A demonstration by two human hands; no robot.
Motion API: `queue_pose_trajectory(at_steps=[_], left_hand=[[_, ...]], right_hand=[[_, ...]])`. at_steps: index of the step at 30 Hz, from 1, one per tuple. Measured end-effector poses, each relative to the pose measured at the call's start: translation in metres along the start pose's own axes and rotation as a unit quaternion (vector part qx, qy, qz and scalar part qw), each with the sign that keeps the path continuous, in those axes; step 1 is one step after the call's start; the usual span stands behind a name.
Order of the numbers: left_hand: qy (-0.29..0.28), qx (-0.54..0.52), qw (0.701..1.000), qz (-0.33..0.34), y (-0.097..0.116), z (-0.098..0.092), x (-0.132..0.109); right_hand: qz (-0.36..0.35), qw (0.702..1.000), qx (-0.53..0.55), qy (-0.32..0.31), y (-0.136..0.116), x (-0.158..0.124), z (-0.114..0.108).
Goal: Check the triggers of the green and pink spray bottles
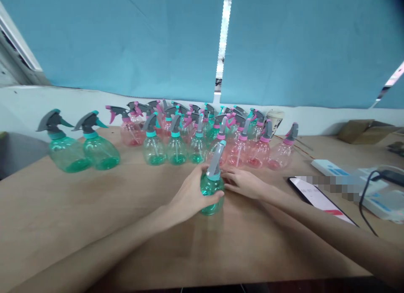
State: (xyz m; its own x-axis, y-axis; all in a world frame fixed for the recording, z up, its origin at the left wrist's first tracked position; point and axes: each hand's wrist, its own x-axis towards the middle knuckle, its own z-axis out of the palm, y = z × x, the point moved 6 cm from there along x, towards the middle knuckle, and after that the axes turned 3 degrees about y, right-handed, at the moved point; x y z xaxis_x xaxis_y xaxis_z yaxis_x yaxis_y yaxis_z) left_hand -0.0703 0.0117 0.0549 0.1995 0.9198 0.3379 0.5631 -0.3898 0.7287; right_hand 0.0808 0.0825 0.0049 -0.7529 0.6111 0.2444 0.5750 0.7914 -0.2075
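My left hand (192, 193) wraps around the body of a green plastic spray bottle (212, 198) on the wooden table (53, 209). The bottle's grey trigger head (215, 162) leans back and to the right. My right hand (243, 183) lies flat on the table just behind the bottle, with its fingertips at or very near the bottle's neck and nothing held. Just beyond both hands stand close rows of green and pink spray bottles (197, 148). Two larger green spray bottles (67, 154) stand at the left.
A paper cup (274, 120) stands behind the bottles. To the right lie a phone (318, 198), white boxes (328, 167) and a black cable (362, 204), with a cardboard box (362, 132) farther back. Blue blinds (110, 40) hang behind the low white wall.
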Motion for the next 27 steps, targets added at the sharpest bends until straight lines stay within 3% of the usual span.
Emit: queue_pose_trajectory(at_steps=[4, 7, 12, 16, 19, 21, 24, 27], left_hand=[[-0.008, 0.027, 0.999, 0.034, -0.001, -0.016, -0.012], [-0.001, 0.079, 0.996, 0.028, -0.009, -0.041, -0.025], [0.086, 0.190, 0.978, 0.016, -0.042, -0.107, -0.054], [0.154, 0.254, 0.954, -0.021, -0.089, -0.163, -0.068], [0.210, 0.232, 0.948, -0.052, -0.120, -0.199, -0.066], [0.231, 0.243, 0.940, -0.068, -0.130, -0.215, -0.058], [0.207, 0.326, 0.915, -0.115, -0.130, -0.226, -0.040], [0.180, 0.396, 0.893, -0.116, -0.117, -0.228, -0.021]], right_hand=[[0.043, 0.998, -0.038, -0.003, -0.012, 0.020, -0.010], [0.051, 0.997, -0.050, 0.010, -0.031, 0.043, -0.018], [0.043, 0.998, -0.009, 0.052, -0.071, 0.091, -0.022], [0.041, 0.994, 0.034, 0.099, -0.098, 0.132, -0.018], [0.063, 0.989, 0.057, 0.125, -0.111, 0.161, -0.012], [0.080, 0.986, 0.076, 0.127, -0.117, 0.178, -0.007], [0.118, 0.981, 0.107, 0.114, -0.122, 0.200, 0.000], [0.173, 0.972, 0.134, 0.091, -0.120, 0.214, 0.004]])
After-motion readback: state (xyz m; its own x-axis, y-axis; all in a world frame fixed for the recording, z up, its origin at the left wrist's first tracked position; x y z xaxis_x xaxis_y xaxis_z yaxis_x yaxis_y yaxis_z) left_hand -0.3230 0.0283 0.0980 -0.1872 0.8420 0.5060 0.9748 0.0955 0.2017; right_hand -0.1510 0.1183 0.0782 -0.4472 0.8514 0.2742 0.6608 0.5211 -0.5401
